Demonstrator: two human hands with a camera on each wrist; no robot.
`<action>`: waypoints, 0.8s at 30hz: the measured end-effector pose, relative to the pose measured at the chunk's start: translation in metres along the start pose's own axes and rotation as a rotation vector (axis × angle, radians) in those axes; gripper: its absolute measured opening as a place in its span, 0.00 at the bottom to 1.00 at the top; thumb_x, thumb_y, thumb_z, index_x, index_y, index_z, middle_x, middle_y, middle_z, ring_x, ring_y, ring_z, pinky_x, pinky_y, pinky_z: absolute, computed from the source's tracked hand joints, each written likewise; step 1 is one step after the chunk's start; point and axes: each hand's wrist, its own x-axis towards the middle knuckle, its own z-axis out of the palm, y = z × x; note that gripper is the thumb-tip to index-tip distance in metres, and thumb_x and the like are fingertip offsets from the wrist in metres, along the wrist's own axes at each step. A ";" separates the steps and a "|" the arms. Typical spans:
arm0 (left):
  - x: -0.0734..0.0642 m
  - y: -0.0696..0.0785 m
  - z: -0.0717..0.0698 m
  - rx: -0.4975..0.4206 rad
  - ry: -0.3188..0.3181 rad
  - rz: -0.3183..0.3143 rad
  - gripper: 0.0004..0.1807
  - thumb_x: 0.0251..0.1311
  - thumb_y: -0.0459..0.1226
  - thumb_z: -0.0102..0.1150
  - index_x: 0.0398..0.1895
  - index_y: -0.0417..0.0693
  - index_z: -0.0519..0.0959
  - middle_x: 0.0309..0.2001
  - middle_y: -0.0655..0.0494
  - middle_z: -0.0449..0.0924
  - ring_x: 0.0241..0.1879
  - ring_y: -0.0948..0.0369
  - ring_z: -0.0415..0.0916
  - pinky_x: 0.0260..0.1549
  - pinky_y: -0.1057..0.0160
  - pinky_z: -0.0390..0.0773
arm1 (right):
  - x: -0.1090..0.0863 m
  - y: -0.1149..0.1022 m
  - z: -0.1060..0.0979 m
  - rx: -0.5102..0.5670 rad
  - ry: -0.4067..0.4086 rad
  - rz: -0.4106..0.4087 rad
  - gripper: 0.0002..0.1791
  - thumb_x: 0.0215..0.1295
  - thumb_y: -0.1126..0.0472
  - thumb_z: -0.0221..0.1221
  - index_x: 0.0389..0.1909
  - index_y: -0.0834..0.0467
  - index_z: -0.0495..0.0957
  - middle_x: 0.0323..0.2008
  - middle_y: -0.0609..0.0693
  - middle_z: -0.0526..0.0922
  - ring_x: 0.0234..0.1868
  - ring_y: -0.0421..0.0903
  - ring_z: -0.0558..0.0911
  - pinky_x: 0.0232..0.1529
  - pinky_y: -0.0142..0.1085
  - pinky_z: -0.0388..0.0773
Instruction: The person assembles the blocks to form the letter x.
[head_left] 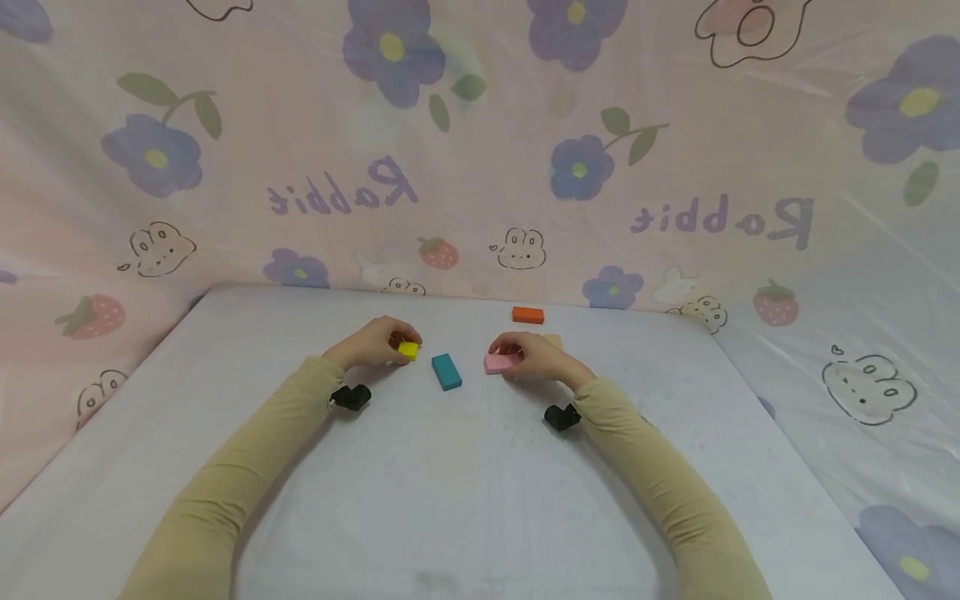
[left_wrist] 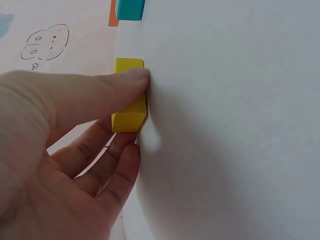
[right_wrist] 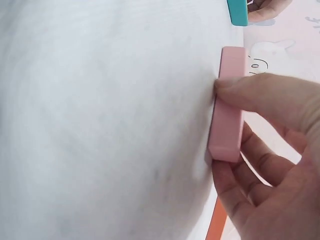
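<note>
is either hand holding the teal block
No, the teal block lies on the white tabletop between the hands, while the left hand pinches the yellow block and the right hand the pink block.

Yellow block [head_left: 408, 351] pinched by left hand [head_left: 377, 340] at the white tabletop [head_left: 450, 483]. Long pink block [head_left: 497, 364] likewise pinched by right hand [head_left: 536, 357], apart from the yellow.
</note>
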 end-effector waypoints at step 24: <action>0.001 -0.009 0.001 -0.042 0.042 0.003 0.21 0.52 0.28 0.68 0.51 0.38 0.79 0.49 0.48 0.79 0.44 0.54 0.75 0.48 0.58 0.76 | -0.001 -0.005 0.000 0.014 0.005 -0.012 0.18 0.54 0.68 0.66 0.48 0.56 0.78 0.38 0.50 0.77 0.40 0.47 0.72 0.41 0.36 0.70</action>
